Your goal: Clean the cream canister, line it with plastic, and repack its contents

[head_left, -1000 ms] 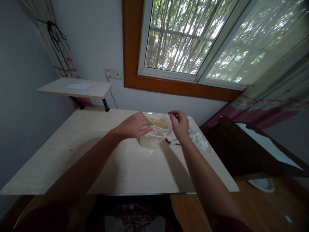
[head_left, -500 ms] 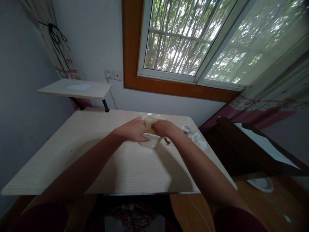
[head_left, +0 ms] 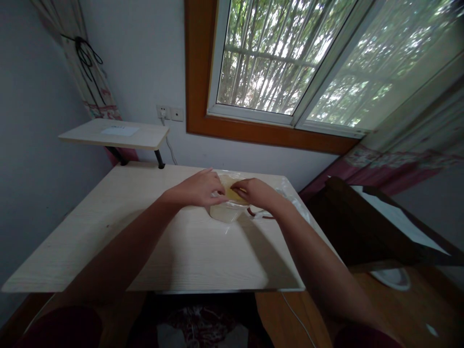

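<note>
The left hand point(head_left: 207, 189) is placed at the left side of the translucent container point(head_left: 226, 214), its thumb held apart from the fingers near the rim; whether the rim is gripped cannot be told. The container is located right of the middle of the surface point(head_left: 141, 256), nearer the far edge than the near edge, and is flanked by both hands. Its opening is faced upward and yellowish contents point(head_left: 237, 194) are seen inside. The long axis cannot be fixed, as much of the rim is covered by the hands. The right hand point(head_left: 258, 192) is extended over the opening from the right, its fingertips bunched close above the contents; whether anything is pinched cannot be told. The contents are approached more closely by the right hand, the left side wall by the left.

Beside the container, toward the right edge, a reddish-brown strip point(head_left: 251, 212) is seen, and crumpled clear plastic point(head_left: 294, 197) is spread by the far right corner, partly hidden by the right arm.

Room, left to right: a raised shelf point(head_left: 145, 138) is mounted at the far left corner, with a paper point(head_left: 119, 131) laid on it; sockets point(head_left: 169, 113) are fixed to the wall; a barred window point(head_left: 264, 58) is set beyond the far edge; dark furniture point(head_left: 373, 232) is positioned past the right edge.
</note>
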A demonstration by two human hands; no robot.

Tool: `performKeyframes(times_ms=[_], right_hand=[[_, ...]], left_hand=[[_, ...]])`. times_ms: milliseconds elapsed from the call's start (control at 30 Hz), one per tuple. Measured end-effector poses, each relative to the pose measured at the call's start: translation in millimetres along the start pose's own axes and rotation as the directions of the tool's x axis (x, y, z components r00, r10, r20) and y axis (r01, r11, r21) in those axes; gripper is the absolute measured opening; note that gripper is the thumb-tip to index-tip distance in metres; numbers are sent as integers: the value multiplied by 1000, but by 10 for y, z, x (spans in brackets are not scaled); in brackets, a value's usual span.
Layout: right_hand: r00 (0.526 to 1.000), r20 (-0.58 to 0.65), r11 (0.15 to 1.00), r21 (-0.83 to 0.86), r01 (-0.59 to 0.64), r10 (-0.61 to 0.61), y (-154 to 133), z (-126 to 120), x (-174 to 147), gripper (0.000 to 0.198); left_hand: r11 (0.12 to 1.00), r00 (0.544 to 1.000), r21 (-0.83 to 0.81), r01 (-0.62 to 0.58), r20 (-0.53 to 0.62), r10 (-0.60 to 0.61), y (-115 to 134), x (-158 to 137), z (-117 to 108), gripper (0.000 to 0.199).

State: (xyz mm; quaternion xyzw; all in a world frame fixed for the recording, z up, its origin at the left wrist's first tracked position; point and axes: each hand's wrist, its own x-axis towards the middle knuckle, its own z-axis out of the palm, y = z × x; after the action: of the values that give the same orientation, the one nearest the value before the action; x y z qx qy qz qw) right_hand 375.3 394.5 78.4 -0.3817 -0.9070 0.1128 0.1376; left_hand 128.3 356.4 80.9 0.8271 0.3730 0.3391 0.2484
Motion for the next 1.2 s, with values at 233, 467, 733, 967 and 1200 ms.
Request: performKeyframes(times_ms=[233,467,733,967,1200], right_hand=[[971,-26,971,-9,239,-239,8,-53,-451,32],[956,16,930,-227,290,-294,-40,65,-511,33],[957,0,905,-324,276,-292,52,150,-477,22],[922,-114,830,-487,273,-370,78,336,-469,13],[856,-174,794,-496,352,-487,144,687,-336,19]], left_hand=[[958,992,262,-120,64,106,-237,130,43,28],[830,965,530,-174,261,36,-386,294,150,35],[870,938,444,-214,343,55,-408,299,75,35],[923,981,367,-119,-98,165,-490,65,0,24],[834,986,552,32,-156,65,-626,99,-45,17]])
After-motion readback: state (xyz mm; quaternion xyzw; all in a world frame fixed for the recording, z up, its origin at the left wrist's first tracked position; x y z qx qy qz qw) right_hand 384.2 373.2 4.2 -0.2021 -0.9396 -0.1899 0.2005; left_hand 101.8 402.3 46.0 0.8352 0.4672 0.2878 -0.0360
